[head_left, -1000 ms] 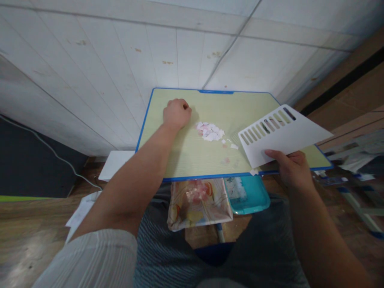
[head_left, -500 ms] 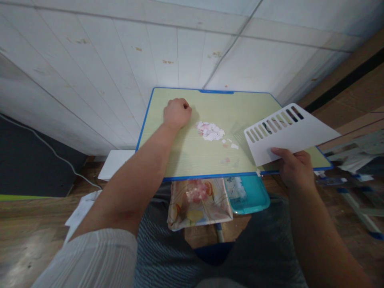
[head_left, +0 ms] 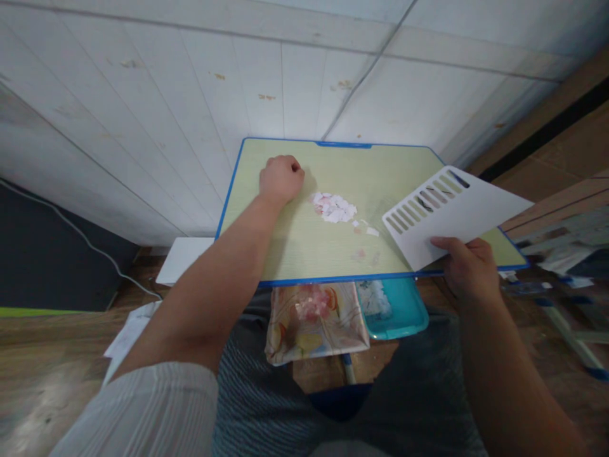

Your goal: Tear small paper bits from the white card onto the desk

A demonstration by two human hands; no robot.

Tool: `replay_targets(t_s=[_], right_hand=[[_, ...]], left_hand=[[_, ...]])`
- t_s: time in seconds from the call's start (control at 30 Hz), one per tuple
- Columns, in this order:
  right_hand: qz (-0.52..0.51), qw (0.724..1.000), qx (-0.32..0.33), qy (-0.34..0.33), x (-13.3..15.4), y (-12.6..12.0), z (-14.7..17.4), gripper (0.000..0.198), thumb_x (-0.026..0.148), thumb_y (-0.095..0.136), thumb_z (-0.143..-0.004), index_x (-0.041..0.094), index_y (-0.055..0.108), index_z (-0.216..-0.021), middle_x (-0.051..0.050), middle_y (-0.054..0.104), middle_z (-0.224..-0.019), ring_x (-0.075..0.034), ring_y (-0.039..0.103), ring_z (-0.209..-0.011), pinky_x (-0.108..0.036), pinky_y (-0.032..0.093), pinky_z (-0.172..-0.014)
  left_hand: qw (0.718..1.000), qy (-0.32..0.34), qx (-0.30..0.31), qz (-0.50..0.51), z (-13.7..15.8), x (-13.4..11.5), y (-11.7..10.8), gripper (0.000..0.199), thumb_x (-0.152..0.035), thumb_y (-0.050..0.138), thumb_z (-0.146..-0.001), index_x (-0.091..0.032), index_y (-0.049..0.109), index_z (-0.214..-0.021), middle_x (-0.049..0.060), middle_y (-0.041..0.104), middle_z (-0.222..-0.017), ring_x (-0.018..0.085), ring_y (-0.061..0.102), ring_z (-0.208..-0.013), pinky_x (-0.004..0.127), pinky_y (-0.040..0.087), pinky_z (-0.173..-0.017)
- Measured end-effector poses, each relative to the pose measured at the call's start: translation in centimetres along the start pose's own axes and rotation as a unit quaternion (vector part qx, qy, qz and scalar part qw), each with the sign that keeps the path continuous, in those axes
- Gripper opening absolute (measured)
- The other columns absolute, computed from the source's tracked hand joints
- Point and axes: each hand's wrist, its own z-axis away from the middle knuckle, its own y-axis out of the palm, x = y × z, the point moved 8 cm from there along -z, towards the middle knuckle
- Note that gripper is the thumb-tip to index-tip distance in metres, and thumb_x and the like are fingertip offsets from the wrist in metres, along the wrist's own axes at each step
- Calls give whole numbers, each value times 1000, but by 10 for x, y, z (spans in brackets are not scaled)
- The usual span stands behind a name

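Observation:
My right hand point(head_left: 469, 263) grips a white card sheet point(head_left: 457, 225) by its lower edge, thumb on top. A row of several rounded slots runs along the sheet's far side, and some show dark bits across them. The sheet is tilted over the right part of the pale green tabletop point(head_left: 304, 247). My left hand point(head_left: 282, 179) rests on the tabletop, curled into a fist. No object shows in the hollow by its thumb. Just right of that fist lies a heap of small white and pinkish paper pieces point(head_left: 334, 208), with a few loose scraps point(head_left: 372, 231) beside it.
A blue rim point(head_left: 309, 280) edges the tabletop, which stands against a white panelled wall point(head_left: 257, 76). Below its near edge sit a patterned cloth-like bag point(head_left: 309, 339) with pink bits and a teal tray point(head_left: 404, 311) holding white scraps. Cardboard boxes point(head_left: 556, 139) stand at the right.
The card sheet has shifted slightly left and down, tilting in my right hand. A small scrap at the sheet's lower corner by the table edge is no longer visible. My left fist stays put.

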Motion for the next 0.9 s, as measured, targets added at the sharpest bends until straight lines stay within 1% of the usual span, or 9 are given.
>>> replay_targets(t_s=[0.1, 0.2, 0.27, 0.33, 0.4, 0.5, 0.63, 0.73, 0.9], right_hand=[[-24, 999, -33, 25, -1, 0, 3, 22, 45, 94, -74, 31, 77, -74, -1, 81, -78, -31, 76, -79, -43, 61, -74], [-13, 999, -16, 25, 3, 4, 6, 28, 49, 97, -78, 30, 78, -78, -1, 78, -73, -26, 67, -63, -41, 54, -61], [-12, 1000, -7, 6, 9, 6, 8, 31, 52, 99, -82, 31, 76, -82, 1, 74, -69, -24, 63, -58, -39, 52, -57], [-23, 1000, -5, -15, 16, 8, 9, 34, 54, 99, -84, 31, 74, -85, 2, 73, -68, -23, 63, -57, -39, 54, -58], [-30, 999, -7, -17, 20, 10, 10, 36, 54, 100, -82, 31, 74, -86, 2, 74, -69, -23, 66, -58, -39, 57, -59], [-45, 999, -6, -4, 19, 14, 10, 30, 50, 96, -81, 30, 74, -85, 1, 76, -71, -23, 68, -59, -39, 58, -59], [-66, 998, 16, -4, 15, 19, 7, 23, 44, 86, -84, 28, 71, -78, 0, 78, -73, -21, 69, -60, -35, 56, -59], [-40, 999, 21, -14, 15, 20, 7, 22, 43, 87, -83, 26, 74, -76, -1, 78, -72, -21, 69, -60, -35, 57, -60], [3, 1000, -1, -29, 21, 20, 11, 22, 40, 88, -80, 27, 77, -67, -3, 78, -67, -23, 72, -58, -36, 61, -60]], left_hand=[[1000, -1, 0, 2, 0, 1, 0, 32, -25, 62, -103, -26, 89, -120, 13, 87, -128, 37, 71, -133, 48, 57, -119], [1000, -3, 3, 5, 0, 1, 1, 31, -26, 63, -103, -26, 89, -120, 13, 86, -129, 37, 70, -134, 49, 57, -119], [1000, -5, 5, 5, -1, 2, 1, 31, -26, 63, -103, -26, 89, -120, 13, 86, -130, 37, 70, -135, 49, 57, -120], [1000, -8, 6, 7, -1, 2, 1, 32, -26, 64, -102, -26, 89, -122, 13, 86, -130, 38, 70, -136, 50, 57, -121], [1000, -9, 7, 10, -1, 2, 1, 33, -26, 66, -101, -27, 89, -123, 13, 87, -129, 38, 70, -137, 51, 56, -123], [1000, -10, 7, 12, -1, 2, 1, 32, -27, 66, -100, -27, 89, -122, 13, 86, -131, 39, 70, -137, 52, 56, -124], [1000, -8, 6, 7, -1, 2, 1, 29, -26, 64, -102, -26, 89, -118, 13, 86, -133, 38, 70, -137, 50, 57, -121], [1000, -2, 5, 4, -1, 2, 2, 30, -25, 62, -104, -25, 89, -118, 13, 87, -132, 37, 70, -135, 48, 58, -120], [1000, 1, 9, 0, -1, 1, 1, 34, -26, 62, -104, -25, 90, -124, 12, 87, -132, 37, 70, -136, 49, 58, -122]])
